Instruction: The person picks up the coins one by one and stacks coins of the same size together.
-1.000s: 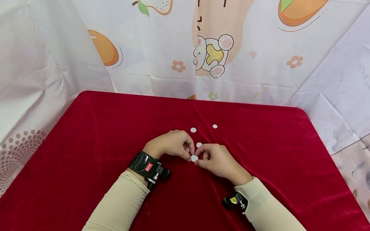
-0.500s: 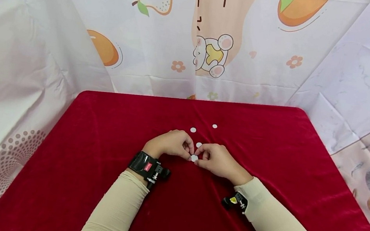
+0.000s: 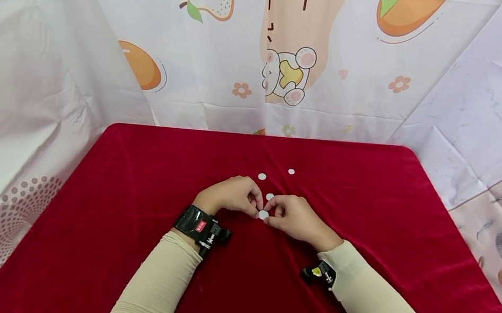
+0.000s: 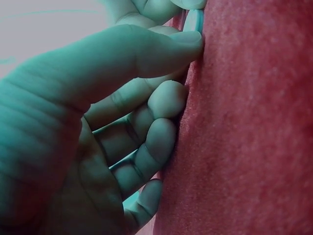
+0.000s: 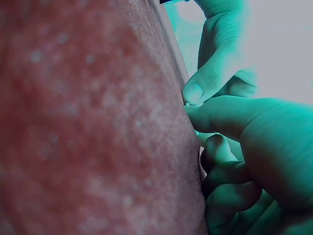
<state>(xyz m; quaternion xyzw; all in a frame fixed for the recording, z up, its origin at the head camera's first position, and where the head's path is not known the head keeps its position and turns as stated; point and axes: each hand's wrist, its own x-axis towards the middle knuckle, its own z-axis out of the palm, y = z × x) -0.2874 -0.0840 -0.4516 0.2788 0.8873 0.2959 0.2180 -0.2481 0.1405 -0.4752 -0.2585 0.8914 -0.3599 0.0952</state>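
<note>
A small white round disc lies low at the red cloth, between the fingertips of both hands. My left hand pinches its left edge with thumb and index finger. From the other side, the thumb and index finger of my right hand hold its right edge. In the left wrist view the disc shows its pale rim just past the thumb tip, while the other fingers curl beside the cloth. The right wrist view has both thumbs close together, with the disc mostly hidden behind them.
Beyond the fingers lie three more white discs: one close behind the hands, a second disc farther back and a third disc to the right. A red velvet cloth covers the table, with printed curtains around it.
</note>
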